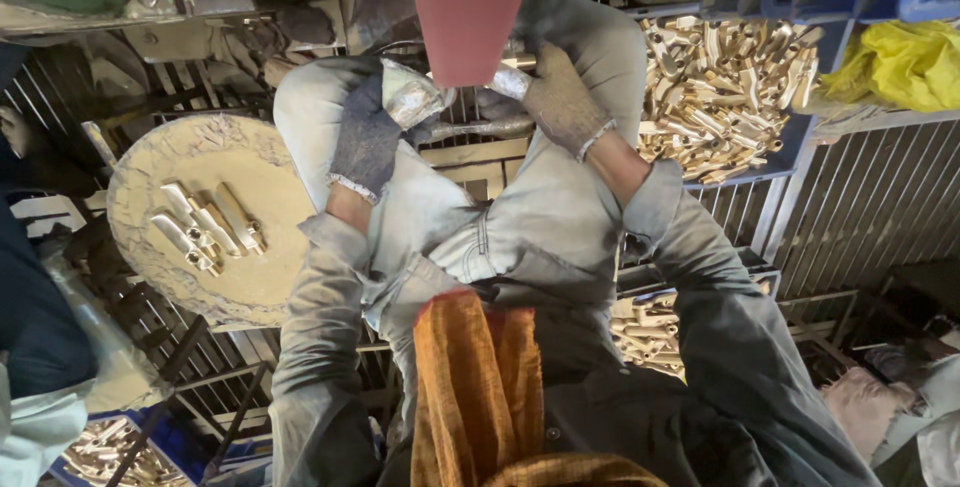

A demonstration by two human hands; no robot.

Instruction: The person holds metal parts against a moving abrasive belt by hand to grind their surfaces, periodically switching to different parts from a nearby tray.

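Note:
Both my hands wear grey knit gloves and are raised to a red sanding belt [468,7] that runs down from the top of the view. My left hand [372,137] grips one end of a shiny metal part [412,97] wrapped in pale cloth. My right hand [560,97] holds its other end against the belt's lower edge; the middle of the part is hidden behind the belt. I sit with my knees in grey trousers under the hands.
A round dusty tray [200,287] at my left bears several brass tubes [205,227]. A blue crate [790,147] at my right holds a heap of brass parts [725,87]. A yellow bag [900,62] lies far right. Metal grating covers the floor.

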